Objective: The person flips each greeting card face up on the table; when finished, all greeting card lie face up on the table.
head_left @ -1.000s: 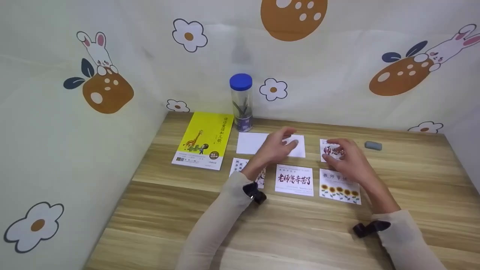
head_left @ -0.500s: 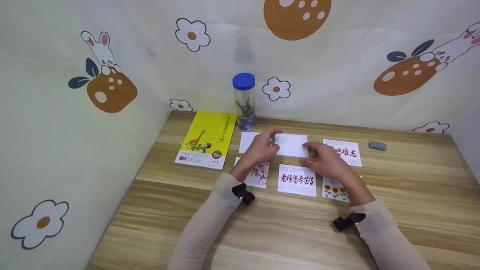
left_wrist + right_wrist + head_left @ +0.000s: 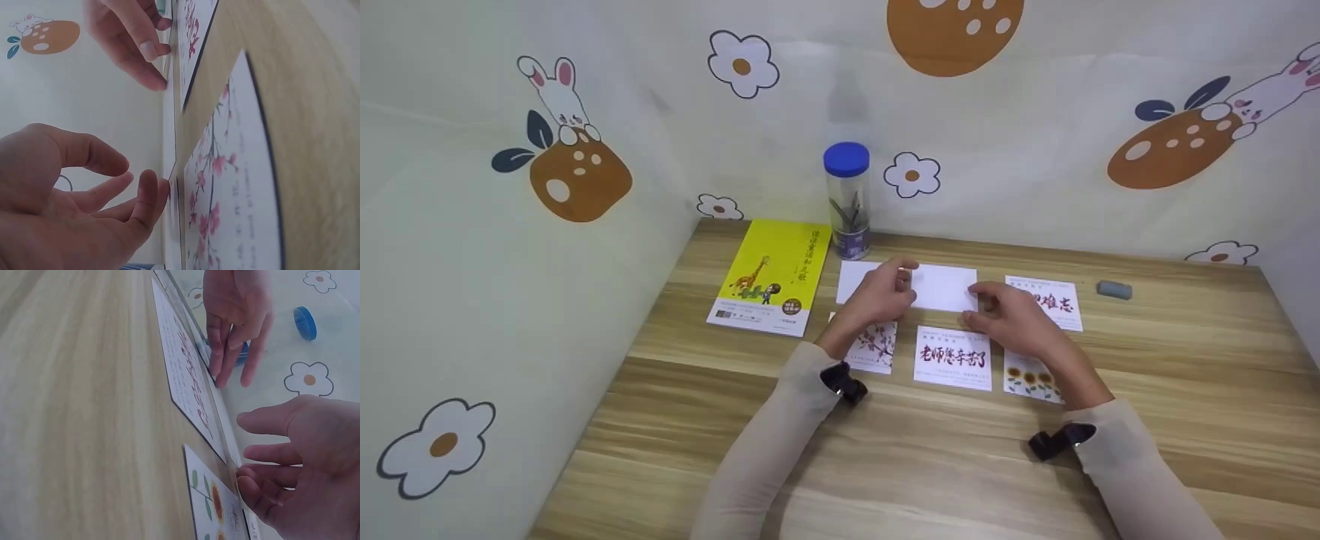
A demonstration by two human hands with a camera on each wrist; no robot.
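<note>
A blank white card (image 3: pixel 946 288) lies in the middle of the back row. At its left end rests my left hand (image 3: pixel 879 294), which also covers part of another blank card (image 3: pixel 853 280). My right hand (image 3: pixel 1014 321) touches the middle card's right end with its fingertips. In the left wrist view the left hand (image 3: pixel 79 197) has loosely bent fingers, their tips low by the card edge. The right wrist view shows the right hand (image 3: pixel 320 461) with thumb and fingers apart. Below lie a blossom card (image 3: pixel 877 351), a red-lettered card (image 3: pixel 954 358) and a sunflower card (image 3: pixel 1027 379), partly covered.
Another red-lettered card (image 3: pixel 1057 306) lies back right, partly behind the right hand. Beyond it is a grey eraser (image 3: pixel 1114 289). A yellow book (image 3: pixel 772 274) and a clear jar with a blue lid (image 3: pixel 847 202) stand back left, near the patterned wall cloth (image 3: pixel 1020 150).
My right hand has moved left from the back-right lettered card to the middle blank card's right end. The left hand has shifted left to its other end. Little differs over the last half second.
</note>
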